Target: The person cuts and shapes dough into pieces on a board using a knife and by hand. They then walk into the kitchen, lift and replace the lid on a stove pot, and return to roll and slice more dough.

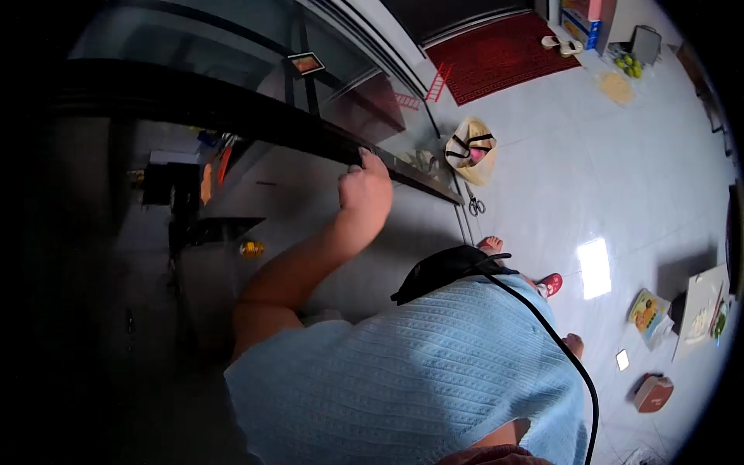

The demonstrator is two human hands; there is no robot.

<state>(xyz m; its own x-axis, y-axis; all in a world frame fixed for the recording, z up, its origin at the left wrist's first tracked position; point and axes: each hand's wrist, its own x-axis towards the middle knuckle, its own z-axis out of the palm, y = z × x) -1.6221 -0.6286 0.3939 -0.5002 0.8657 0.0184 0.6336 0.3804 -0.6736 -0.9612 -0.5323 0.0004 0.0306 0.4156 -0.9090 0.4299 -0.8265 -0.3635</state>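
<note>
My left hand (366, 186) reaches out with bent fingers against the dark frame (325, 142) of a glass sliding door. Its fingertips lie on the edge of that frame, with the palm side partly hidden. The door's glass pane (364, 101) stands beyond the hand, and a small framed picture or sticker (306, 63) shows on it. No part of my right hand can be made out.
A cream tote bag (471, 151) and black scissors (475, 203) lie by the door track. A red mat (504, 58) lies farther off. A red shoe (551, 284) is near my feet. At right are a phone-like white object (622, 359) and a pinkish-brown box (653, 394).
</note>
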